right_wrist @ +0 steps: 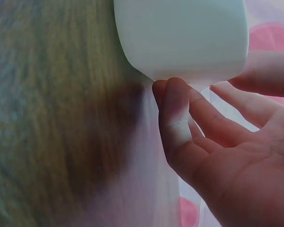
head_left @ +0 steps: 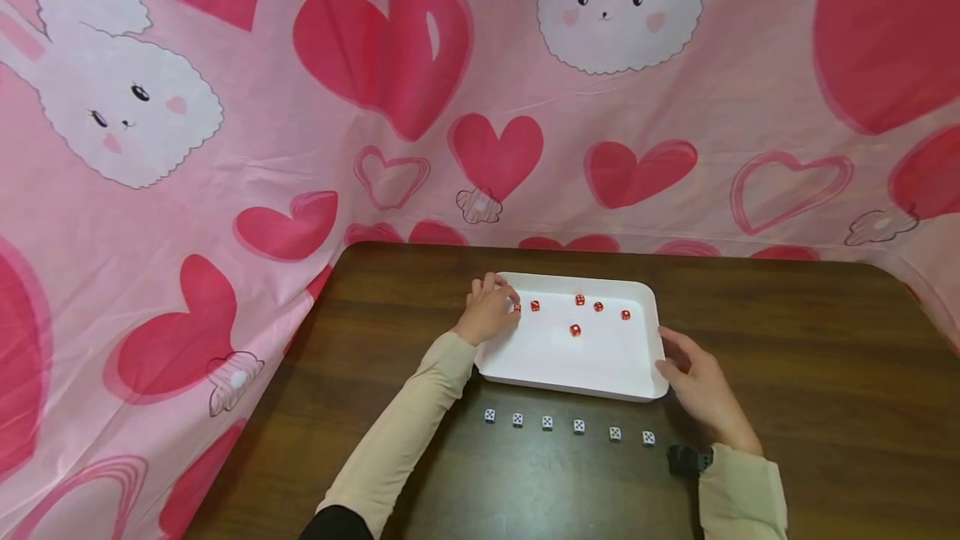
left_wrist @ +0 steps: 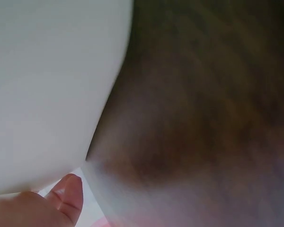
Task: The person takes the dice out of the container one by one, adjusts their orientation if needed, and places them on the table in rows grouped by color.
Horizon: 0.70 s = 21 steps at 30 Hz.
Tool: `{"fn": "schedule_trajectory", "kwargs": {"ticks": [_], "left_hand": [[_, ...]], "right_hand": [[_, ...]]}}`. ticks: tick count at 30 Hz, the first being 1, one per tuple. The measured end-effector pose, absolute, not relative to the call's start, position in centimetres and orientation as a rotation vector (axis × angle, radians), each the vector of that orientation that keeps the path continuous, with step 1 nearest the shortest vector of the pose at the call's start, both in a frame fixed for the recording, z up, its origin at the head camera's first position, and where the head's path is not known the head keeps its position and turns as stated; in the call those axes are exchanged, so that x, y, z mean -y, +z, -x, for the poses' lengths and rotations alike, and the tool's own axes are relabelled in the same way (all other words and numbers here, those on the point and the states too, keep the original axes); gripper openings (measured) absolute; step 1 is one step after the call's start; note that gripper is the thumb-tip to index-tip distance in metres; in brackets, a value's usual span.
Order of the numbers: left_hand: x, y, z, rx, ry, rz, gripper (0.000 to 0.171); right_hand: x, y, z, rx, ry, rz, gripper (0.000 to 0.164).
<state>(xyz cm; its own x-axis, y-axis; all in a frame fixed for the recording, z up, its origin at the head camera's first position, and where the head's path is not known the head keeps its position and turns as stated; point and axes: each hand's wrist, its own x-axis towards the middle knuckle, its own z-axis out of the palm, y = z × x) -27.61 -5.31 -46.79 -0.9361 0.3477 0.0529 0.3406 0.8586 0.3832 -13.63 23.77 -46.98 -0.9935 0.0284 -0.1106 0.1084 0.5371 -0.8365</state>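
A white rectangular tray [head_left: 570,365] lies on the table with several red dice inside, spread along its far half. My left hand [head_left: 487,311] reaches over the tray's left wall, thumb and finger pinching a red die [head_left: 517,307] at that end. In the left wrist view, part of the left hand [left_wrist: 47,205] shows beside the tray's outer wall [left_wrist: 52,94]. At the opposite short side, my right hand [head_left: 705,386] holds the rim between thumb and fingers. The right wrist view shows the right hand's fingers [right_wrist: 175,106] against the tray's corner.
Several white dice [head_left: 579,426] stand in a row in front of the tray, spaced apart. The dark brown wooden table [head_left: 817,373] runs back to a pink cloth [head_left: 570,107] with hearts and rabbits. A black wrist device [head_left: 686,460] sits at the right sleeve.
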Motion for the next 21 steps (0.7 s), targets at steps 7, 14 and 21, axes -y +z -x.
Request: {"fn": "schedule_trajectory", "kwargs": {"ticks": [7,14,21], "left_hand": [[5.33,-47.03,27.68,-3.031,0.590,-0.572,0.012],[5.34,-47.03,27.46,-3.036,0.572,-0.607,0.008],[5.36,-47.03,27.29,-3.040,0.565,-0.603,0.008]], "right_hand": [[-23.84,-47.12,13.64,-2.679,-1.477,-0.114,0.053],[-23.91,-47.34,13.59,-2.680,-1.487,-0.111,0.053],[-23.94,-47.31,13.50,-2.687,-1.479,-0.113,0.053]]}}
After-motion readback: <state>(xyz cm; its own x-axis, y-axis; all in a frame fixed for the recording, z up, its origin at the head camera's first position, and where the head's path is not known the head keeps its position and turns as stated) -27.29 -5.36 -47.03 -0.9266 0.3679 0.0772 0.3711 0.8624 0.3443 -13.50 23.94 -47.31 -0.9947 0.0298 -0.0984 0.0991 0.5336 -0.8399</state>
